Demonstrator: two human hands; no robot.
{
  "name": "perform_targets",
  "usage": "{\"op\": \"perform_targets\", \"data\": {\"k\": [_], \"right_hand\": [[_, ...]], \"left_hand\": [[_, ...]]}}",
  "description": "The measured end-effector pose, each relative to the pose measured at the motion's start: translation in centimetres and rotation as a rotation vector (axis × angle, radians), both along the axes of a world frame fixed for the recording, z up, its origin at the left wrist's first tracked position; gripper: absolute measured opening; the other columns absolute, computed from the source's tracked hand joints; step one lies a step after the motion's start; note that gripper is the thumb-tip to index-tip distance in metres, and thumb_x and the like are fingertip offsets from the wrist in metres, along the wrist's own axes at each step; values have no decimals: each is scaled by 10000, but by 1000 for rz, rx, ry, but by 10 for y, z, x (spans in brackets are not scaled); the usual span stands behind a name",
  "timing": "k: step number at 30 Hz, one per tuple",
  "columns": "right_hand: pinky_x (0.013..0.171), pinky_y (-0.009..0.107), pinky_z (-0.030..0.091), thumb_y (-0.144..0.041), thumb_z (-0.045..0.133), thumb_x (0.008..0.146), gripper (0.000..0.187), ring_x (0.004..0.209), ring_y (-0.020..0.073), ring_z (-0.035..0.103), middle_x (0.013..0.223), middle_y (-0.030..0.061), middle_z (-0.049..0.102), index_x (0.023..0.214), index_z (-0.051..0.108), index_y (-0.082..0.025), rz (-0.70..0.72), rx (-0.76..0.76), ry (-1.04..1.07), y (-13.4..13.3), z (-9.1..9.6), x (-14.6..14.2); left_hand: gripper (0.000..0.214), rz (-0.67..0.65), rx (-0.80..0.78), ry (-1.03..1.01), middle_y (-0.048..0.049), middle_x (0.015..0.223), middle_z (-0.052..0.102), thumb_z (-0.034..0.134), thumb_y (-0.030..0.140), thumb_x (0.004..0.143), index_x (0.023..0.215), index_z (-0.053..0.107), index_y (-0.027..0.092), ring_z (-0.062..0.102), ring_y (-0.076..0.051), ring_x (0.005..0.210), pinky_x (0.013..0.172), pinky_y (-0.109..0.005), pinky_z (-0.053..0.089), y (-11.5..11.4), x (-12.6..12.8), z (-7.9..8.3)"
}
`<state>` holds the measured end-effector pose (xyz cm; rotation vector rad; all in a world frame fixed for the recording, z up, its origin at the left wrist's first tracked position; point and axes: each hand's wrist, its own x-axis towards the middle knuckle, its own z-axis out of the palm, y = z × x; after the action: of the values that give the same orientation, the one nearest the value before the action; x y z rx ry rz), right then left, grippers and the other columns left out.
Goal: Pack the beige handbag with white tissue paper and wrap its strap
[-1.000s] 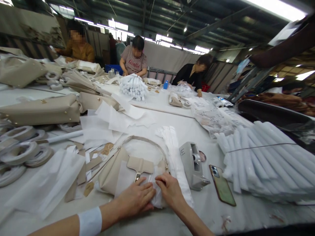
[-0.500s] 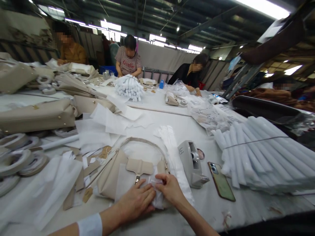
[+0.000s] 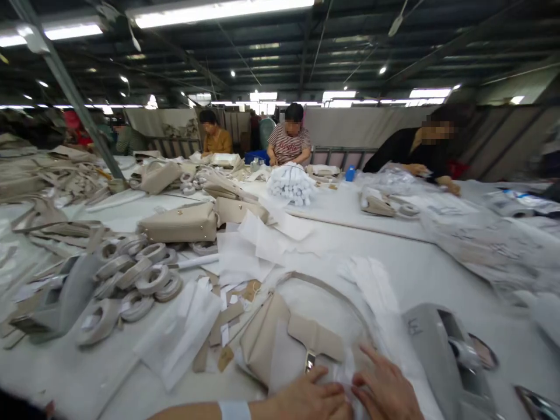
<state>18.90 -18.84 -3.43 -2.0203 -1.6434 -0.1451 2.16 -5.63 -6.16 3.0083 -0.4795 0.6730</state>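
Head view shows a beige, metal-clasped bag (image 3: 315,336); left hand (image 3: 311,398) and right hand (image 3: 387,388) half-open, grip unclear.

- Beyond the beige handbag (image 3: 306,335) and its looped strap (image 3: 324,283), passage is allowed across bare white tabletop (image 3: 336,245).
- Leftward, the way is obstructed by white sheets (image 3: 242,256) and tape rolls (image 3: 133,274).
- Rightward, movement is hindered by white sheeting (image 3: 376,286) and a grey tape dispenser (image 3: 426,347).
- The handbag's near side is blocked by the left hand (image 3: 308,398) and right hand (image 3: 387,385).
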Motion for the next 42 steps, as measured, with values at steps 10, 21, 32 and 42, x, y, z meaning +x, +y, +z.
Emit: {"op": "perform_targets", "data": {"k": [10,21,32,42], "right_hand": [[760,335,452,-276,390,889,198,815,215,626,851,34,686,912,581,-229,-152,-289,499,0,24,-30],[708,311,407,-242,446,856,151,755,193,572,745,19,614,758,558,-213,-130,-323,511,8,28,-24],[721,309,407,-204,507,838,143,800,190,567,807,25,609,750,620,-213,-150,-286,486,13,7,-20],[728,285,410,-180,529,872,156,810,173,563,805,16,570,786,653,-218,-45,-227,441,12,0,-20]], "left_hand": [[419,22,-169,98,-92,1098,636,413,459,960,1175,503,111,517,-210,1132,1067,-405,264,-9,-9,-4],[366,44,-187,116,-81,1114,628,454,443,947,1131,523,134,520,-204,1131,1067,-396,269,-10,-9,-2],[356,58,-145,35,-95,1127,605,484,463,926,1070,551,145,526,-219,1097,1019,-380,318,-10,-6,-5],[302,23,-141,118,-68,999,603,496,454,920,986,551,164,539,-223,984,906,-359,381,-7,-3,0]]}}
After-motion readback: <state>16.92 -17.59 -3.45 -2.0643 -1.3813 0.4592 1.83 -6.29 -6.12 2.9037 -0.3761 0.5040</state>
